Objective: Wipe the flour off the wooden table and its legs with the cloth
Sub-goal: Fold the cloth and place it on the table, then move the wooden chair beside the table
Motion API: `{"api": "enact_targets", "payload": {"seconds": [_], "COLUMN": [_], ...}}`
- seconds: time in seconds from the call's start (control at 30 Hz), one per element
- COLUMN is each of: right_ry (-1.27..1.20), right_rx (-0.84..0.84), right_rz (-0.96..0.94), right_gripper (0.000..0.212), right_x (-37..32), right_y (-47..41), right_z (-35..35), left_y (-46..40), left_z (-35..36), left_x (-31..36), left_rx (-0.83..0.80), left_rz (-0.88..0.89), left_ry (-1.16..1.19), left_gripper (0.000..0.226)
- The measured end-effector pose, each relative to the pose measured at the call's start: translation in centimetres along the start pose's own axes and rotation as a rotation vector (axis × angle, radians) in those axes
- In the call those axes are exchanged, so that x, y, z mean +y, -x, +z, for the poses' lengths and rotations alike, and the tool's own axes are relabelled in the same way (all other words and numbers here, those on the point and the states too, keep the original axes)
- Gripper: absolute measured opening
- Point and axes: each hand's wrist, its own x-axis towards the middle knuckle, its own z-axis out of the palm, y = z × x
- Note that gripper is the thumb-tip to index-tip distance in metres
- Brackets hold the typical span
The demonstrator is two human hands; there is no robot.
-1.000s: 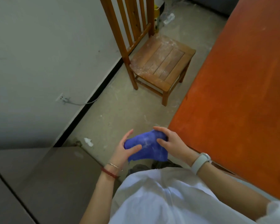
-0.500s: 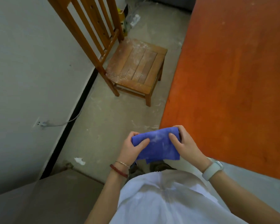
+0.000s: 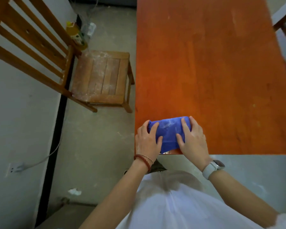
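Head view, single frame. Blue cloth (image 3: 169,132), folded into a thick pad with pale flour smears on its upper face, lay on the near-left corner of the orange-red wooden table (image 3: 213,71), at roughly 6 o'clock of the tabletop and just inside its near edge.

Left hand (image 3: 147,141) was at the cloth's 9 o'clock end; thumb lay across the top of the fabric and the fingers were wrapped over the rolled end, so it gripped the cloth. Beaded red bracelet (image 3: 143,160) and a thin metal bangle sat on that wrist.

Right hand (image 3: 194,138) was at the cloth's 3 o'clock end; fingers and thumb lay fairly straight and spread on the fabric, pressing it down onto the table. Whether any fingertip was tucked under the fold could not be told. White-strapped smartwatch (image 3: 212,168) on that wrist.

Faint pale streaks showed on the tabletop toward 12 o'clock. Table legs were not visible.

Wooden slat-back chair (image 3: 99,76) stood at 10 o'clock of the cloth, apart from the table's left edge, its seat dusted white. Yellow bottle (image 3: 76,33) stood on the floor behind the chair. Wall socket (image 3: 15,169) with a white cable was at 8 o'clock. A scrap of white paper (image 3: 74,191) lay on the concrete floor at 7 o'clock.
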Motion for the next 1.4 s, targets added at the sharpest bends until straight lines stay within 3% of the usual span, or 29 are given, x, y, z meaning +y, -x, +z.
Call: {"api": "enact_targets", "payload": {"seconds": [0.17, 0.33, 0.53, 0.77, 0.93, 1.07, 1.4], "right_ry": [0.105, 0.045, 0.046, 0.13, 0.069, 0.028, -0.176], "right_rx": [0.1, 0.055, -0.022, -0.173, -0.183, -0.098, 0.232], "right_rz": [-0.076, -0.281, -0.503, -0.458, -0.355, -0.308, -0.151], "right_gripper": [0.05, 0.049, 0.04, 0.047, 0.047, 0.043, 0.027], "right_x": [-1.3, -6.9, -17.3, -31.6, -41.2, -46.7, -54.3], "right_y": [-0.1, -1.4, -3.0, -3.9, -4.6, -6.8, -17.4], "right_z": [-0.2, 0.1, 3.6, 10.1, 12.6, 12.0, 7.6], "left_y": [-0.1, -0.6, 0.4, 1.2, -0.1, -4.2, -21.2], "left_z": [-1.3, -5.9, -12.4, -19.4, -26.9, -32.5, -45.5], "left_x": [-0.9, -5.1, -16.2, -30.2, -37.3, -40.1, -35.4], "left_rx": [0.012, 0.114, 0.238, 0.126, 0.071, 0.108, 0.062], "left_rz": [0.041, -0.058, -0.249, -0.313, -0.204, -0.005, 0.648], "left_ry": [-0.076, -0.063, -0.089, -0.131, -0.155, -0.163, -0.319], "left_gripper": [0.047, 0.05, 0.051, 0.051, 0.048, 0.042, 0.025]}}
